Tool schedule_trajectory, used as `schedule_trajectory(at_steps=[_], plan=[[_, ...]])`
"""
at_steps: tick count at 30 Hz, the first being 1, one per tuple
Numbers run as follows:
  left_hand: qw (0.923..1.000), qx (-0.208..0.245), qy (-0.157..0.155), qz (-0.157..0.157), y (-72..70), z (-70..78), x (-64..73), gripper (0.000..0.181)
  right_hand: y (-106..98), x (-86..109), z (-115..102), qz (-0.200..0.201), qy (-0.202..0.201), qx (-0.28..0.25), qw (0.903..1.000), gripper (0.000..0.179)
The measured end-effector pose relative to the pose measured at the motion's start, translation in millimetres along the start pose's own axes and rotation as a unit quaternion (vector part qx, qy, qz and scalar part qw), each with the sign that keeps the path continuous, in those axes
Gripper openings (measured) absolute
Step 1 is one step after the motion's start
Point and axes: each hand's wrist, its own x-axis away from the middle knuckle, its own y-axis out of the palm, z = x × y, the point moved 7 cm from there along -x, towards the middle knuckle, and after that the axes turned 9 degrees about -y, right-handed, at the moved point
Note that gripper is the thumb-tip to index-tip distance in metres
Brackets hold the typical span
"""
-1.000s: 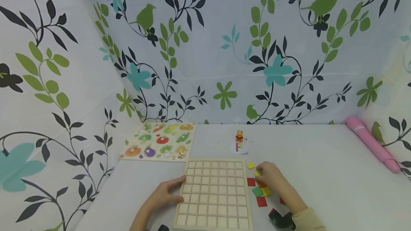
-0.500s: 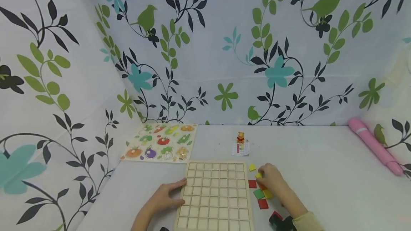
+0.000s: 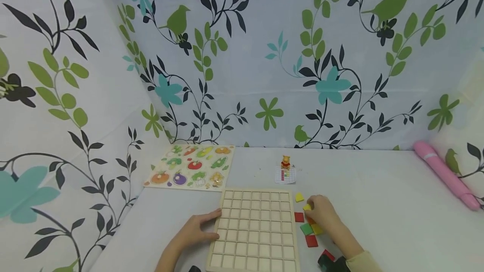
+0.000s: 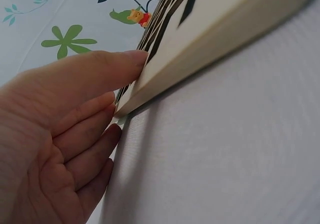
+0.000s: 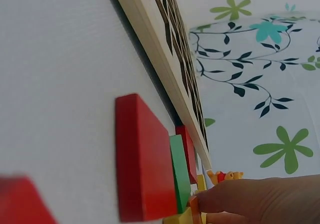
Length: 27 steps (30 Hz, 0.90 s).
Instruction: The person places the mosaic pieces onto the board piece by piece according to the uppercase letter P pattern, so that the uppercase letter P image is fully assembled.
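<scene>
The left hand (image 3: 193, 231), spread, touches the board (image 3: 258, 224); whether the right hand (image 3: 326, 214) grips the orange tile (image 5: 195, 212) touching it, I cannot tell. Dragging could shift the nearby green tile (image 3: 306, 229).

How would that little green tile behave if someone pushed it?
The green tile looks stiff, judging by its thick, straight-edged side. Appearing to lie flat, it would probably slide rather than roll or tip. Pushed toward the person, it might nudge the red tile close by.
</scene>
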Motion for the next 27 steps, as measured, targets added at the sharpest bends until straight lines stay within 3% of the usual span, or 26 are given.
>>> schedule_trajectory(at_steps=[11,17,24,27], plan=[[0.9999,-0.002,0.013,0.008,0.8,0.0,-1.6,0.064,2.2,0.2,3.1,0.005,-0.005,-0.006,1.0,0.027],[0.9995,0.001,0.032,0.007,1.7,5.7,-5.2,0.064,-6.5,1.9,7.9,0.028,-0.001,-0.002,0.9996,0.029],[0.9998,0.0,0.018,-0.009,4.0,-4.5,-0.6,0.065,-18.7,2.2,-1.2,0.044,-0.009,-0.039,0.9982,0.028],[0.9997,-0.002,0.023,0.001,1.1,-5.4,0.6,0.065,-23.8,0.6,-8.9,0.053,-0.02,-0.032,0.9979,0.028]])
